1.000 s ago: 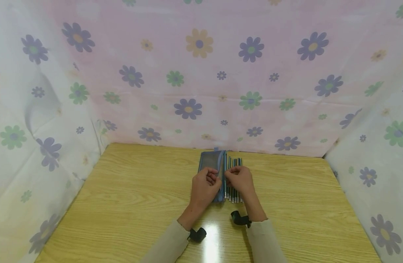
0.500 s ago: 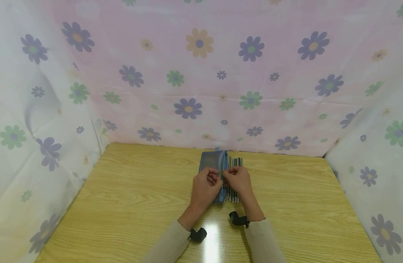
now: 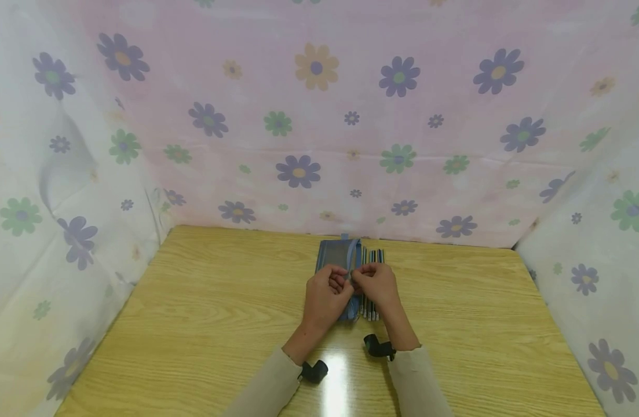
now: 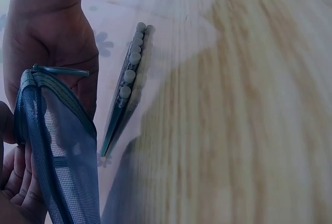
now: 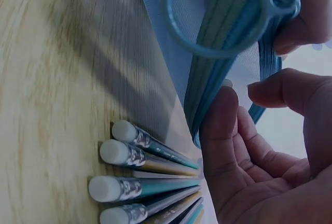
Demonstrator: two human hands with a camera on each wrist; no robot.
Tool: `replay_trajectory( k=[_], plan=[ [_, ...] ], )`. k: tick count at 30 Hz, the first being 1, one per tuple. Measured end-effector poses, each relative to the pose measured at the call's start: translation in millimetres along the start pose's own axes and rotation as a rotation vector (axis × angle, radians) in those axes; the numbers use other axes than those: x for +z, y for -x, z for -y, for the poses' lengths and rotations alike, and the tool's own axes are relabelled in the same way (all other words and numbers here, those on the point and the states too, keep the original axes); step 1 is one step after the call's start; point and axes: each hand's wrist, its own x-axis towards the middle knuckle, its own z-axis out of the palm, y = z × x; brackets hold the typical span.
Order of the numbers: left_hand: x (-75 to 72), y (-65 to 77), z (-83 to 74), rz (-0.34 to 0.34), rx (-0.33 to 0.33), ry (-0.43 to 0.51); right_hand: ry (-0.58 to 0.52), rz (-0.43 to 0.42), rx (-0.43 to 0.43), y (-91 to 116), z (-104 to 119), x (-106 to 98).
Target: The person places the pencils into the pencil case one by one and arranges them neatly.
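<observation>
A blue mesh zippered pencil pouch stands at the back of the table. My left hand pinches its edge near the zipper; in the right wrist view those fingers show at upper right. The zipper is undone, and its ring pull hangs near the camera. My right hand is at the pouch's mouth, its thumb and index fingertip apart, with no pencil visible between them. Right beside the pouch, several pencils lie in a row, white eraser ends toward me.
The wooden table meets a floral cloth at the back and on both sides. Black wrist cameras sit by both sleeves. A bright glare lies on the table's front middle.
A pencil in my right hand has gone from beside the pouch to over its mouth and is now out of sight. My right hand has shifted slightly left; my left stays nearly still.
</observation>
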Motion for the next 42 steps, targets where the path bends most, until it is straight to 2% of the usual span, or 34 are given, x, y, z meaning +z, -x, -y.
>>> replay_trajectory(
  k=[10,18,30,42],
  plan=[
    [0.6,0.1,0.7,-0.007,0.013,-0.012,0.076,0.024,-0.101,1,2,-8],
    [1.0,0.0,1.9,-0.007,0.017,-0.016,0.267,-0.061,-0.197,-1,-1,-22],
    [-0.1,0.6,0.9,0.002,-0.005,-0.024,0.412,-0.127,-0.204,-4,-7,-33],
    [0.8,0.0,3.4,-0.004,0.003,-0.032,0.484,-0.185,-0.197,-5,-8,-44]
  ],
)
